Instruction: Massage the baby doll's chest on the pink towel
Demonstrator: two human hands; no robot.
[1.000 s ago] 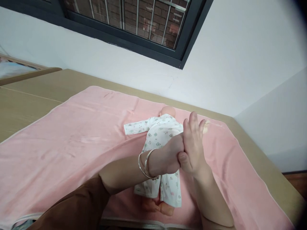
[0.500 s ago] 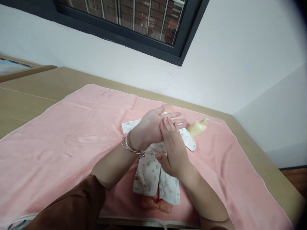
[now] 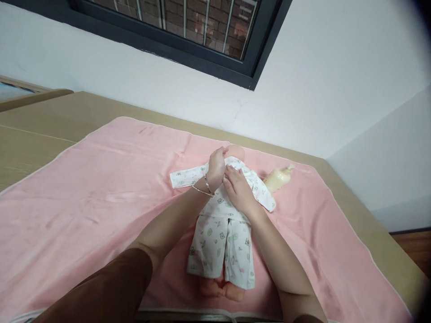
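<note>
A doll in white printed clothes (image 3: 215, 249) lies on its back on a pink blanket (image 3: 111, 193), its bare head (image 3: 236, 152) toward the wall and its feet toward me. My left hand (image 3: 217, 165), with bracelets at the wrist, is over the doll's upper chest beside the head. Its fingers are partly hidden but look extended, and it holds nothing I can see. My right hand (image 3: 238, 188) lies over the doll's chest, open, fingers stretched out and close to my left hand. Right of the doll's sleeve lies a pale yellow bottle (image 3: 278, 179).
The blanket covers most of a wooden surface (image 3: 97, 105) that runs along a white wall (image 3: 286, 121). Above is a dark-framed window (image 3: 202, 63) with bars behind it. A wooden edge (image 3: 40, 98) stands at the far left.
My hands were raised above the doll with the left palm turned up and the right fingers laid across it. Both have come down to the doll's chest, uncovering more of the top.
</note>
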